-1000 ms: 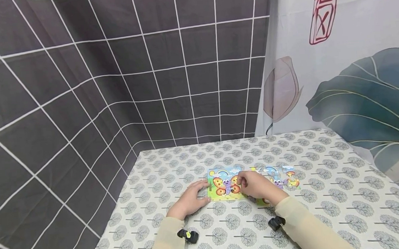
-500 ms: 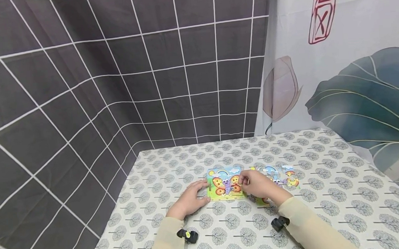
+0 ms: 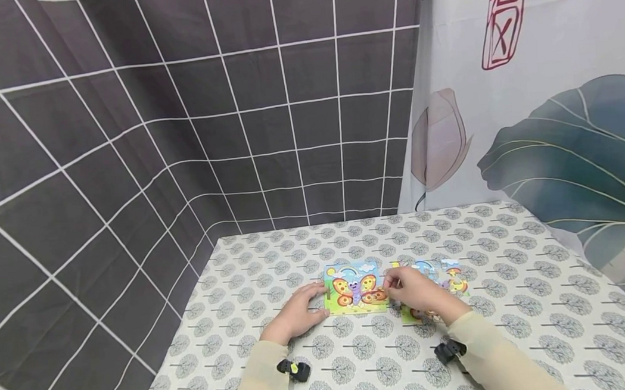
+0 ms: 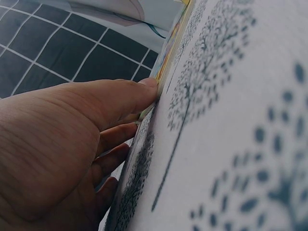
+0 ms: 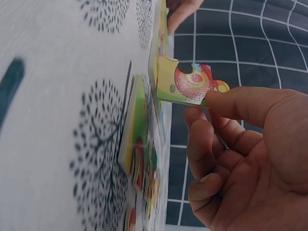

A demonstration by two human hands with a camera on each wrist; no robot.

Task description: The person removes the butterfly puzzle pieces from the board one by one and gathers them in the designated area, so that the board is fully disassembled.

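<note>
A butterfly jigsaw board [image 3: 341, 310] lies flat on the tree-print cloth in the head view. My right hand [image 3: 416, 289] pinches a jigsaw piece [image 5: 185, 83] between thumb and forefinger at the board's lower right corner. In the right wrist view this piece is tilted up, its yellow-green edge close over the board and its red round pattern showing. My left hand [image 3: 296, 314] rests at the board's left side, thumb and fingers spread, with the thumb tip [image 4: 150, 83] right at the edge in the left wrist view.
Loose jigsaw pieces lie right of the board: a sky piece [image 3: 424, 265], a yellow-and-red piece [image 3: 459, 286] and a green-edged one [image 3: 410, 315], partly behind my right hand. The patterned tablecloth [image 3: 273, 257] meets a dark grid curtain [image 3: 265, 132] behind.
My right hand has shifted slightly right, and the pinched piece now shows at the board's lower right corner, reaching past its right edge. The left hand stays in place.
</note>
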